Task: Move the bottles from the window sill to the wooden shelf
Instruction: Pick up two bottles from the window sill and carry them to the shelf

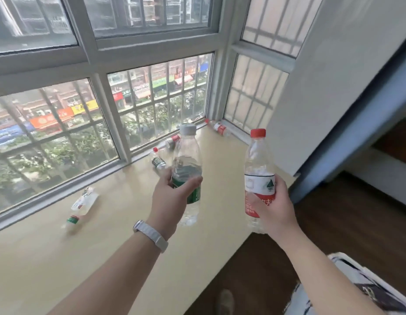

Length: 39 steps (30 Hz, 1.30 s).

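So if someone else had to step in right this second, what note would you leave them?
Left hand: holds the green-label bottle upright.
Right hand: holds the red-label bottle upright.
Both are lifted off the window sill.
Left on the sill, lying down: one near the left, two mid-sill by the glass, one in the far corner.
The wooden shelf is not in view; nothing seen placed yet.

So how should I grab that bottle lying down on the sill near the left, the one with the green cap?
Take the bottle around the middle of its clear body, coming down from above. It lies flat on the window sill with its green cap towards you, so its round sides are open to a grip across them. The cap end is narrow and would probably slip. Both hands are full now, so free one first.
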{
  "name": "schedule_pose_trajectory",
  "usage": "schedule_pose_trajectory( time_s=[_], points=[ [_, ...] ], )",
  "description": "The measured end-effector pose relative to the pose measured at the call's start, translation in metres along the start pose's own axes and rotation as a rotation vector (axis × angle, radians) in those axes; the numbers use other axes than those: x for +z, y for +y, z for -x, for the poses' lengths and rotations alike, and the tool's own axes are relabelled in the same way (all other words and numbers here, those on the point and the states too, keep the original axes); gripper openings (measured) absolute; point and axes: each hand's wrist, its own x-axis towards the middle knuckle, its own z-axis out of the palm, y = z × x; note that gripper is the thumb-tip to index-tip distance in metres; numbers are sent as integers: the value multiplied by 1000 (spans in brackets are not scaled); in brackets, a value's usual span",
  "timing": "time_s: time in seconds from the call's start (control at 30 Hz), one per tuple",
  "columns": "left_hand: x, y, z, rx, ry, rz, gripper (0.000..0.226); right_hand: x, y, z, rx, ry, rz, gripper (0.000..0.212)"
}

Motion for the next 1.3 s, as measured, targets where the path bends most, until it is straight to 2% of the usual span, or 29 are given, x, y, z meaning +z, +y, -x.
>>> schedule_pose_trajectory(
  time_s=[0.13,0.37,0.6,0.9,1.03,1.3],
  points=[
    [39,-7,3,-30,-93,-50,29,-33,12,11,18,91,-34,53],
    [145,-14,-10,-31,-247,-125,38,-114,44,-4,80,245,-105,51],
    [279,-12,-25,18,-409,-203,41,-219,73,-41,92,401,-139,52],
    [440,-25,-9,90,-579,-253,34,-355,125,-48,63,596,-182,54],
    [493,-32,8,76,-706,-245,26,-390,141,-35,92,690,-211,59],
    [578,-52,5,59,-863,-291,32,-449,159,-35,192,802,-229,60]
  ],
)
